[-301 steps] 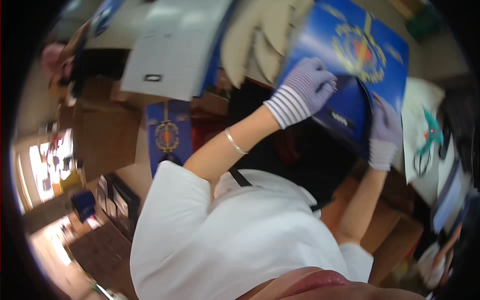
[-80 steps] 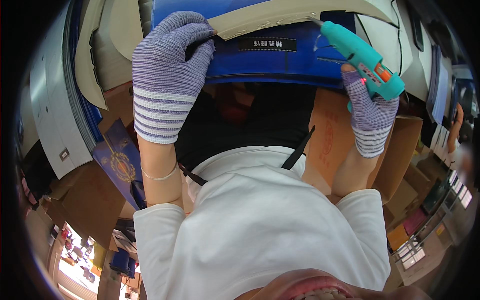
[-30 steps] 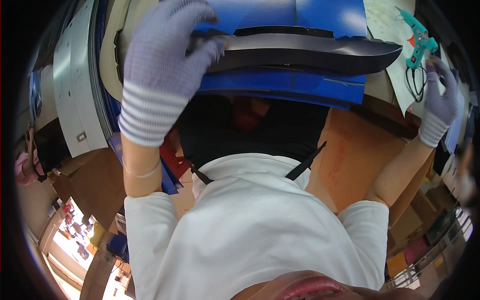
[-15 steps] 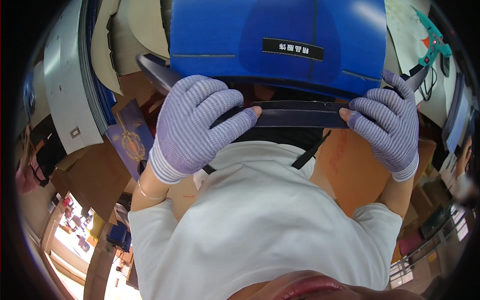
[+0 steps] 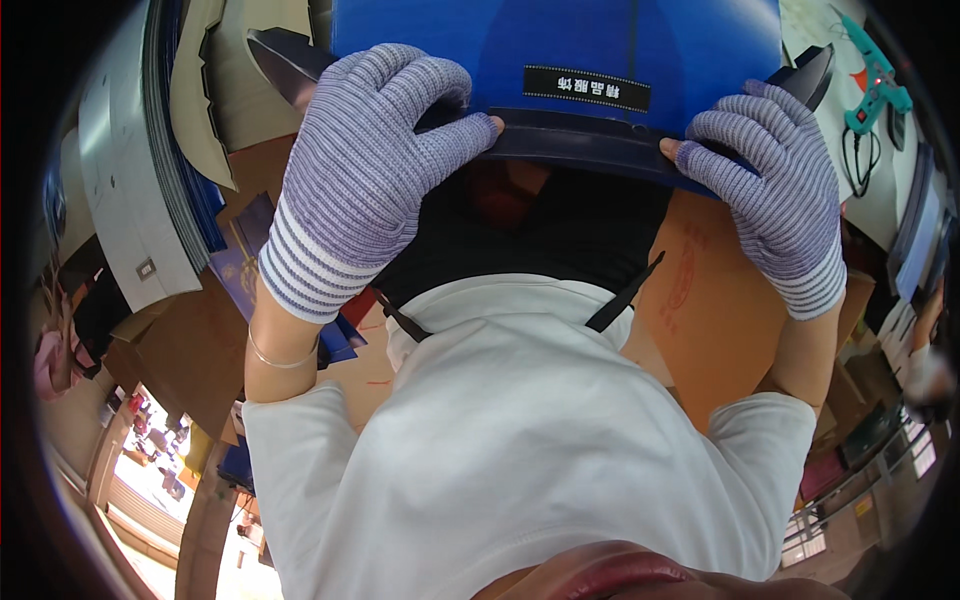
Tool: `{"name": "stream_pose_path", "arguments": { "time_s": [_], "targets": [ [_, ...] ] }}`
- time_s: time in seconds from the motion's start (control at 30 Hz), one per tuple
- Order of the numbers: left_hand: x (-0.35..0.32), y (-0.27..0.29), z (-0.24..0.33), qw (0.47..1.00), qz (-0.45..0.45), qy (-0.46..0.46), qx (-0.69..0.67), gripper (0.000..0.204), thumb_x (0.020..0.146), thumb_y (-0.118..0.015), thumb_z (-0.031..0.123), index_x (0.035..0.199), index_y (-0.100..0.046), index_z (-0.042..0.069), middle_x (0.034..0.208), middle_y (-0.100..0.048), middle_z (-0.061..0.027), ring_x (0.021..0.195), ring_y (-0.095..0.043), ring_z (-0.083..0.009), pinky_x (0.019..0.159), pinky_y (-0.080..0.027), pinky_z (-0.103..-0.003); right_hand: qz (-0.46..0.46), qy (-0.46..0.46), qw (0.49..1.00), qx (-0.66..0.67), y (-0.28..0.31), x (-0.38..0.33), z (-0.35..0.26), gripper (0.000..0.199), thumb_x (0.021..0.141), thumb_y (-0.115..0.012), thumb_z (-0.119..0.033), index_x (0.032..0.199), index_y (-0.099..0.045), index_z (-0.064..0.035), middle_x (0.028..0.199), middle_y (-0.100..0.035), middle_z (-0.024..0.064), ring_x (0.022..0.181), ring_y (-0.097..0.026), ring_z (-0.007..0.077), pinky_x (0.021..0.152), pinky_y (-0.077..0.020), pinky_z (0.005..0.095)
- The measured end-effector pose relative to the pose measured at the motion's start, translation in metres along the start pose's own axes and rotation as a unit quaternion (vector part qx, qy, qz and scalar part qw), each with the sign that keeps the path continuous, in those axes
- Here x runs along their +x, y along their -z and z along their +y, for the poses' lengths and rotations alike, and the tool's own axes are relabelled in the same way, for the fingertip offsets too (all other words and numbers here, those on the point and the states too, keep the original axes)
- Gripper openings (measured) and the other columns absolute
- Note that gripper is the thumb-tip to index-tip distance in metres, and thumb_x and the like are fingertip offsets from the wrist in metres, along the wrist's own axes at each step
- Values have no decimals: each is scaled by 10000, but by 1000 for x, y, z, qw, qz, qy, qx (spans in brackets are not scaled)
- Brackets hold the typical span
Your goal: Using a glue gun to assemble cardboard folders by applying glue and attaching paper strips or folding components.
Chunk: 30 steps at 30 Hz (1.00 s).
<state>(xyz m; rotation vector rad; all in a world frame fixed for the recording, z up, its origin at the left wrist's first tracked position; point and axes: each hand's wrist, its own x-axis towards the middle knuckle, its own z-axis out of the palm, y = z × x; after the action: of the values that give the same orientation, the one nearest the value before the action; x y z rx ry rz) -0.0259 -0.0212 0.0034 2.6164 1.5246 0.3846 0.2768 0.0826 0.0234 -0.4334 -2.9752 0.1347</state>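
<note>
My left hand [image 5: 355, 180] and my right hand [image 5: 775, 190], both in purple-and-white striped knit gloves with bare thumb tips, hold a long dark strip [image 5: 575, 140] between them. Thumbs lie on the near side of it, and the other fingers curl over its far side. The strip lies along the near edge of a glossy blue panel [image 5: 720, 45], and its ends stick out beyond both hands. Just past the strip, a black label [image 5: 587, 88] with white print sits on the panel. How the strip meets the panel underneath is hidden.
A teal glue gun [image 5: 880, 95] with a black cable lies on the white table at the far right. Stacked curved sheets [image 5: 125, 190] and beige cut board pieces [image 5: 200, 100] stand at the left. Brown cardboard [image 5: 720, 300] is below at the right.
Both hands have carried the dark strip away from my body. It was in front of the blue panel's near edge and now lies over that edge, closer to the label.
</note>
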Motion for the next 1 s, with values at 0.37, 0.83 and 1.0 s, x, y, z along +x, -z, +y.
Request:
{"name": "stream_pose_path", "arguments": {
  "time_s": [0.37, 0.83, 1.0],
  "targets": [
    [-1, 0, 1, 999, -21, 23, -13, 300, 754, -725, 61, 1037, -747, 162, 1039, -655, -69, 1034, -603, -281, 935, -502, -367, -4, -29, 999, 40, -5, 0, -8, 272, 746, -736, -152, 1011, -721, -90, 997, -659, 84, 966, -634, 286, 963, -471, 482],
    [-5, -10, -1, 1000, 22, -4, -14, 374, 719, -768, 33, 1073, -733, 148, 1037, -645, -85, 978, -608, -266, 855, -544, -358, 17, -67, 997, 33, -3, -2, -13, 272, 747, -725, -91, 1011, -706, -31, 1027, -677, 106, 1009, -619, 329, 948, -457, 452],
    [-5, -13, 1, 999, 39, 8, -28, 349, 707, -775, 35, 1040, -731, 132, 1016, -644, -80, 947, -612, -255, 824, -547, -360, 68, -34, 996, 43, -17, 7, -27, 366, 738, -697, -44, 1103, -680, -45, 1048, -695, 74, 999, -624, 292, 991, -445, 488]
  ]
}}
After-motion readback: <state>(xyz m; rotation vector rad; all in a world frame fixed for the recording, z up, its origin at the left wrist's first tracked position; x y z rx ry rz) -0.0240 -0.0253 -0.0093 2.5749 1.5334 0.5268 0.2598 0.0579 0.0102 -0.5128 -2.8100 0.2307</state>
